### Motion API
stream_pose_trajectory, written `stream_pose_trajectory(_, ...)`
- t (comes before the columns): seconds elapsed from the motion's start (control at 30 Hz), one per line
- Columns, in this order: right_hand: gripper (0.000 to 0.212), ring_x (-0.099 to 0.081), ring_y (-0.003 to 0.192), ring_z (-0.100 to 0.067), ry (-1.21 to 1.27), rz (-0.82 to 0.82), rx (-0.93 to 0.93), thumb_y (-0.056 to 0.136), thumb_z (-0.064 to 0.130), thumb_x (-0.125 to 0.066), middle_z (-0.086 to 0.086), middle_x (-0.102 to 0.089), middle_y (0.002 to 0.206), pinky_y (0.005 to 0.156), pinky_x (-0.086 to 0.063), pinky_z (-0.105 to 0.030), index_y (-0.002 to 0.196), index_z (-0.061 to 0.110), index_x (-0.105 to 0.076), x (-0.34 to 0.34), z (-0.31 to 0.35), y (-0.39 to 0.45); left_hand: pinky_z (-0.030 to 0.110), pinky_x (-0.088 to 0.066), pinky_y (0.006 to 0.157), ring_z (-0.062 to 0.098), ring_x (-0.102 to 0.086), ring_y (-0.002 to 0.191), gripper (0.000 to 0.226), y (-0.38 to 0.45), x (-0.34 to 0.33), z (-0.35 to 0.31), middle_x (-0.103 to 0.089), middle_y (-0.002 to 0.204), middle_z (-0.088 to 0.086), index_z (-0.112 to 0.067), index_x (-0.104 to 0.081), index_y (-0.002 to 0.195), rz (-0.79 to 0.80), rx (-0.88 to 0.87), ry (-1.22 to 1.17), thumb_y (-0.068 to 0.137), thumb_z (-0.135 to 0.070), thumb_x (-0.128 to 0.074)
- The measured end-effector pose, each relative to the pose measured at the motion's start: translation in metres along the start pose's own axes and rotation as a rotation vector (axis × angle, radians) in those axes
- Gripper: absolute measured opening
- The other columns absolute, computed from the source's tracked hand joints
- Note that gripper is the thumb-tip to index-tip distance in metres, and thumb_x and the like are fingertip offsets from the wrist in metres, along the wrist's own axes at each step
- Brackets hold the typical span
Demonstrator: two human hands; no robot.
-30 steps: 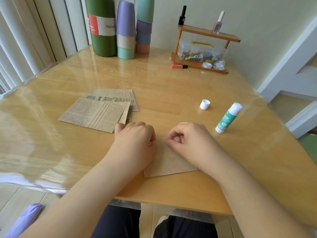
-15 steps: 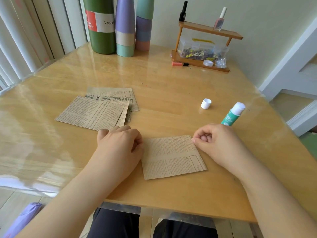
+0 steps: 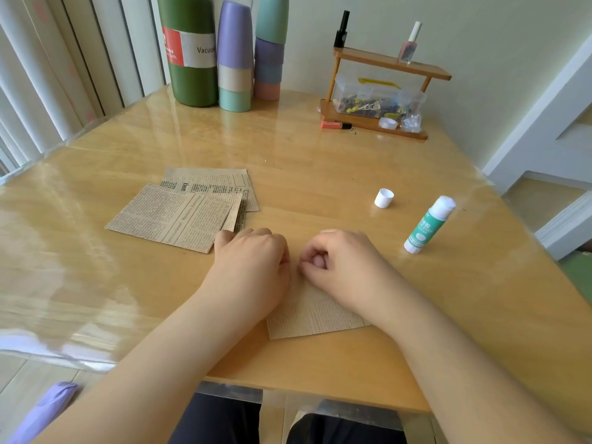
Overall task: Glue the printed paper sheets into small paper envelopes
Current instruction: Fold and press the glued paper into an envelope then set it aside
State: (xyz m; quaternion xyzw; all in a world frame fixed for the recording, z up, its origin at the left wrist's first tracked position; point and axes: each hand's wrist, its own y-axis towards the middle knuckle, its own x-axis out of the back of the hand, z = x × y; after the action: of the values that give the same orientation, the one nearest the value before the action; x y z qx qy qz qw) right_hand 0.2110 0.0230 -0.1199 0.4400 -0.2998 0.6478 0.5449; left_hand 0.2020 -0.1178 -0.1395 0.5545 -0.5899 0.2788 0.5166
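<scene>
I see left hand and right hand, both fists curled, pressing the printed sheet on the table. Clear box on far rack holds small dark bits.

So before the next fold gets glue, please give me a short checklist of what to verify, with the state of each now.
1. Printed brown paper sheet lies flat on the wooden table: ok.
2. Left hand and right hand both rest on that sheet: ok.
3. Fold under the hands is sharp: cannot tell, hidden.
4. Green-and-white glue stick is uncapped beside the right hand: ok.
5. Small white cap sits apart from the sheet: ok.
6. Stack of spare printed sheets lies off to the left: ok.
</scene>
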Motion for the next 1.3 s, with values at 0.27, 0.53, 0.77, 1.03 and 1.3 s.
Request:
stream_pose_trajectory(0.27,0.016,-0.042,0.05,-0.005,0.036,-0.141,-0.217,0.079,0.014,-0.068,0.009,-0.049,0.053,0.051,-0.037,-0.015,0.065,0.02,-0.066,0.023,-0.043,-0.013,0.028,-0.015,0.075,0.012,-0.047,0.091,0.008,-0.012,0.009,0.015,-0.048,0.079,-0.011,-0.027,-0.058,0.085,-0.016,0.087,-0.059,0.088,-0.025,-0.05)
stream_pose_trajectory(0.53,0.008,-0.048,0.068,0.0,-0.003,-0.212,-0.152,0.081,0.021,-0.072,0.014,-0.049,0.076,0.063,-0.035,-0.006,0.084,0.022,-0.065,0.023,-0.051,-0.023,0.034,-0.027,0.08,0.025,-0.056,0.093,0.013,-0.025,0.012,0.015,-0.055,0.095,-0.002,-0.016,-0.061,0.097,-0.067,-0.012,-0.043,0.086,-0.019,-0.055)
stream_pose_trajectory(0.77,0.056,-0.003,0.14,0.009,-0.049,0.115,0.1,0.099,0.032,-0.039,0.018,-0.012,0.154,0.11,0.002,-0.006,0.15,0.023,-0.017,0.002,-0.009,-0.055,0.049,-0.036,0.098,0.026,-0.054,0.121,0.056,-0.053,-0.005,-0.013,-0.056,0.13,0.015,-0.001,-0.056,0.127,0.045,-0.247,0.051,0.089,-0.033,-0.028)
stream_pose_trajectory(1.03,0.08,0.03,0.135,0.006,-0.297,0.268,0.031,0.078,0.069,0.012,0.017,0.03,0.151,0.117,0.012,-0.026,0.147,0.028,0.021,-0.005,-0.015,-0.062,0.055,-0.038,0.101,0.026,-0.034,0.135,0.068,-0.061,-0.007,-0.01,-0.035,0.147,0.012,-0.004,-0.039,0.14,0.141,-0.209,0.188,0.092,-0.045,-0.012)
stream_pose_trajectory(1.3,0.065,0.033,0.132,0.007,-0.346,0.296,-0.128,0.084,0.056,0.007,0.024,0.032,0.148,0.117,0.014,-0.034,0.143,0.034,0.026,0.013,-0.042,-0.067,0.056,-0.044,0.095,0.022,-0.044,0.129,0.066,-0.074,-0.006,0.021,-0.047,0.14,0.007,-0.006,-0.049,0.134,0.117,-0.175,0.28,0.098,-0.05,-0.018)
